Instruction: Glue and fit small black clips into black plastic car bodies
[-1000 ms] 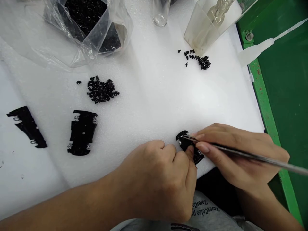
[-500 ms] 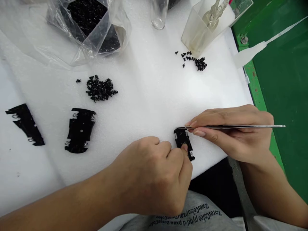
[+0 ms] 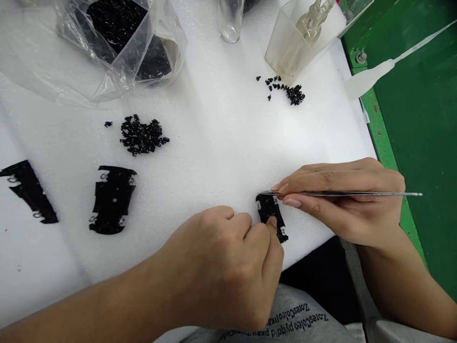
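Pinched in my right hand (image 3: 342, 195) are metal tweezers (image 3: 357, 194), held level with their tips at the top end of a small black plastic plate (image 3: 268, 209). My left hand (image 3: 228, 262) is curled closed, its thumb pressing on the middle of that plate; the other fingers are tucked out of sight. Whether the tips grip a tiny part cannot be made out. A larger black plate (image 3: 113, 200) with notched sides and a narrower black plate (image 3: 30, 190) lie to the left. A pile of small black parts (image 3: 143, 136) sits above them.
A clear plastic bag (image 3: 153, 28) of black parts stands at upper left. A glass tube (image 3: 230, 31), a translucent container (image 3: 285, 52) and a second small pile (image 3: 295, 95) are at the top. A white nozzle tip (image 3: 373, 78) lies by the green frame (image 3: 410, 109) at right.
The whole view has shifted slightly, so things on the table sit a little further left, the lower ones also lower. Both hands keep the same hold on the plate and tweezers.
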`<state>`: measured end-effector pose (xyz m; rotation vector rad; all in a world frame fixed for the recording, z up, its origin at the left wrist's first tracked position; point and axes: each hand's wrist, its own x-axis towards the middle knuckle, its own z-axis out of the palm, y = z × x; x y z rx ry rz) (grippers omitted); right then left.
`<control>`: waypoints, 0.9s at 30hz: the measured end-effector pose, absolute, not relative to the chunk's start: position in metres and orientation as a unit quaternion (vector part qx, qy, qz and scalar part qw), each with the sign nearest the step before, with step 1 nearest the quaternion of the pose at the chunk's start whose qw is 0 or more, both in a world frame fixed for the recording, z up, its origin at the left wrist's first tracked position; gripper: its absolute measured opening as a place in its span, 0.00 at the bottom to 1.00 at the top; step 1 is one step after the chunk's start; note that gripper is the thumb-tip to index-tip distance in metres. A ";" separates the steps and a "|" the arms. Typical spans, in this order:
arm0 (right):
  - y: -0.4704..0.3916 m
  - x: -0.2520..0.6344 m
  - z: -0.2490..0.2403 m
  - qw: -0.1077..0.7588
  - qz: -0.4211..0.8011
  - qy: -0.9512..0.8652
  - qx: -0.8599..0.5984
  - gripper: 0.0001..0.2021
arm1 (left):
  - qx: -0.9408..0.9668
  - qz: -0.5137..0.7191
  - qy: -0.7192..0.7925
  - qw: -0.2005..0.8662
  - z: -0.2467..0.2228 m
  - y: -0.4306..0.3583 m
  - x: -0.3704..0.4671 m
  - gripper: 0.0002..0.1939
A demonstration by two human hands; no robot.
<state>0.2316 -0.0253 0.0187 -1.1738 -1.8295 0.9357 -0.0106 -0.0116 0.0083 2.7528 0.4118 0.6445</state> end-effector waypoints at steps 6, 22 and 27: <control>-0.025 0.231 0.020 0.382 0.359 -0.717 -0.460 0.22 | 0.954 0.220 0.142 0.147 0.008 -0.010 -0.010 0.05; 0.019 0.246 0.022 0.464 0.256 -0.564 -0.634 0.07 | 0.953 0.219 0.166 0.129 0.000 -0.018 -0.011 0.05; 0.040 0.232 0.018 0.476 0.296 -0.563 -0.608 0.05 | 0.947 0.219 0.194 0.131 -0.005 -0.025 -0.012 0.07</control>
